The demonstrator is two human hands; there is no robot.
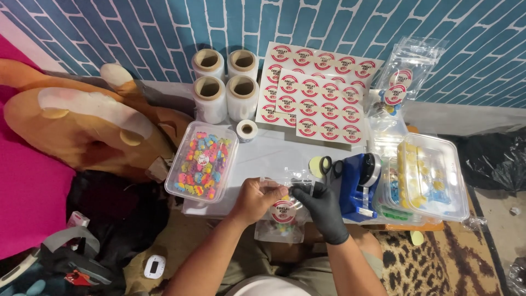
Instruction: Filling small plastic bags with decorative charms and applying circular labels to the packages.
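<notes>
My bare left hand and gloved right hand both pinch the top of a small clear bag, held over the table edge. Bag is filled and stickered; its mouth looks unsealed, and more candy remains in the tub.

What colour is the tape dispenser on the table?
Blue, with a grey wheel; the tape dispenser shows in the head view.

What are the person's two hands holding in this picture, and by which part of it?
Both hands, left hand bare and right hand black-gloved, pinch the top edge of a small clear stickered bag of sweets.
</notes>
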